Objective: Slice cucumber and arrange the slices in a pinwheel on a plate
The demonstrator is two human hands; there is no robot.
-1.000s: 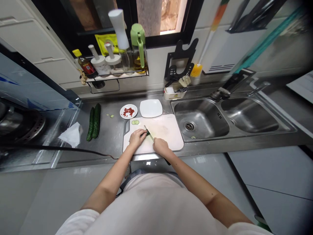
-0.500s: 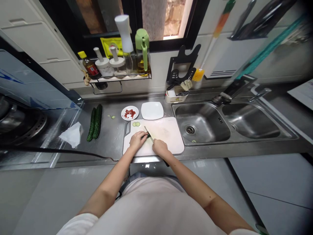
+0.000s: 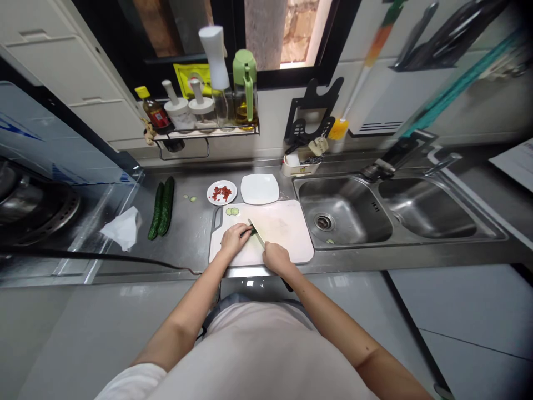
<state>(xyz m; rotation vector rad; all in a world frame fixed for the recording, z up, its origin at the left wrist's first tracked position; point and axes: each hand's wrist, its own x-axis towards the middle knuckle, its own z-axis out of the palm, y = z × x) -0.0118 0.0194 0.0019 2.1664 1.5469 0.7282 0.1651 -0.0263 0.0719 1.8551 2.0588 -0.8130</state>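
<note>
My left hand (image 3: 234,239) is closed over a piece of cucumber (image 3: 252,230) on the white cutting board (image 3: 291,233); most of the piece is hidden under the fingers. My right hand (image 3: 276,258) grips a knife (image 3: 257,233), its blade slanting up and left against the cucumber's right end. Two or so pale cucumber slices (image 3: 232,211) lie at the board's upper left. Beyond the board stand a small white plate of chopped red pieces (image 3: 229,183) and a bare square white plate (image 3: 259,189). Two whole cucumbers (image 3: 166,208) rest side by side on the left.
A double steel sink (image 3: 345,216) with a faucet (image 3: 387,158) adjoins the board's right side. Left are a crumpled white paper (image 3: 122,229), a dark cable (image 3: 125,257) and a stove (image 3: 37,205). Bottles and jars fill a wall rack (image 3: 204,133). A utensil caddy (image 3: 300,165) stands behind.
My right hand and the knife have shifted slightly right and toward me. My left hand stays on the cucumber piece. The camera view has moved a little.
</note>
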